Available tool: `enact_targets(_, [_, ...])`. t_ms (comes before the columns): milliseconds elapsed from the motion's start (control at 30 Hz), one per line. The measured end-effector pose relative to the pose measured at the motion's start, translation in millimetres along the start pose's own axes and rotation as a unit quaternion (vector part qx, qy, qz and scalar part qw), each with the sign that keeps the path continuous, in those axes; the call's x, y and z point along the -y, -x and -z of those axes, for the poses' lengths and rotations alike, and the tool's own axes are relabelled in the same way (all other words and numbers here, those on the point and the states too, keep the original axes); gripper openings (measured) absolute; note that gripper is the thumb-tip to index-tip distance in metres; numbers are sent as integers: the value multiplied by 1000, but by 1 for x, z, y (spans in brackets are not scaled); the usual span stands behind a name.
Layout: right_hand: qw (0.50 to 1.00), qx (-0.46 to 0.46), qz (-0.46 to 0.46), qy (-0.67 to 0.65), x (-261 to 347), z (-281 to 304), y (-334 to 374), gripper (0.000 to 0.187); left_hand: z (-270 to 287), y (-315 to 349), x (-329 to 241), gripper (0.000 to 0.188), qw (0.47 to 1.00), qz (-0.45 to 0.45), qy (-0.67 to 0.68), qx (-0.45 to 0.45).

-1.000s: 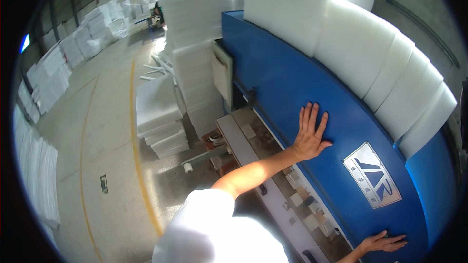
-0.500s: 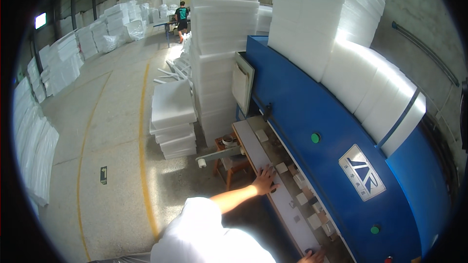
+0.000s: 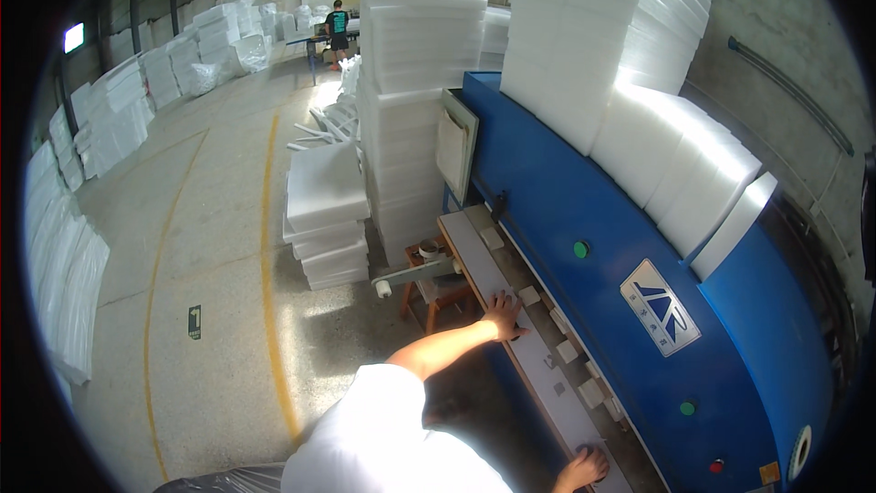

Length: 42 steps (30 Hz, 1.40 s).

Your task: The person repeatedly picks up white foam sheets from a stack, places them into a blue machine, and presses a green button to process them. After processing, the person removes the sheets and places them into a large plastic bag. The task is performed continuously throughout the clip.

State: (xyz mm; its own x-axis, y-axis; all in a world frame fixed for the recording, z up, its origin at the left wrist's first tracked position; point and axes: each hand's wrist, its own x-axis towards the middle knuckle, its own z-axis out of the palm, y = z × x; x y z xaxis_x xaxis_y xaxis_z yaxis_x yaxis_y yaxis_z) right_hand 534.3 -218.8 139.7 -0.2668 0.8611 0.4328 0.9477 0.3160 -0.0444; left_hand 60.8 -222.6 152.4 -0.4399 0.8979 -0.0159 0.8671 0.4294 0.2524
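My left hand [image 3: 504,317] lies with its fingers spread on the long pale ledge [image 3: 526,362] along the front of a blue machine [image 3: 566,192]. A small dark round part [image 3: 520,332] shows beside its thumb side. Nearer the lower edge, my right hand [image 3: 584,469] rests on the same ledge, its fingers bent over another dark part that is mostly covered. Neither hand lifts anything. Behind the ledge, several small white blocks [image 3: 590,393] sit in a row in the machine's slot, partly hidden under its blue front.
White foam sheets [image 3: 611,46] are piled on the machine. A tall foam stack [image 3: 415,128] and a lower one [image 3: 327,192] stand left of it. A wooden stool [image 3: 438,297] is by the ledge's far end. A person [image 3: 338,26] stands at a distant table.
The view has shifted slightly, and my right hand and forearm show more fully at the bottom. Both hands stay on the ledge. The distant person has shifted slightly.
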Motion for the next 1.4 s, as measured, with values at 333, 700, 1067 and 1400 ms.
enact_targets(333, [999,-22,-4,-26,-2,12,-4,45,24,6,-11,100,999,26,-1,34])
enact_targets(700, [999,-33,2,-42,-12,15,-8,43,43,3,-21,100,996,31,-4,78])
enact_targets(1067, [999,5,-1,-50,7,31,-9,39,12,-3,-8,98,997,21,-34,70])
enact_targets(1400, [994,-61,42,-76,12,20,-10,30,-14,-3,5,94,999,7,-43,30])
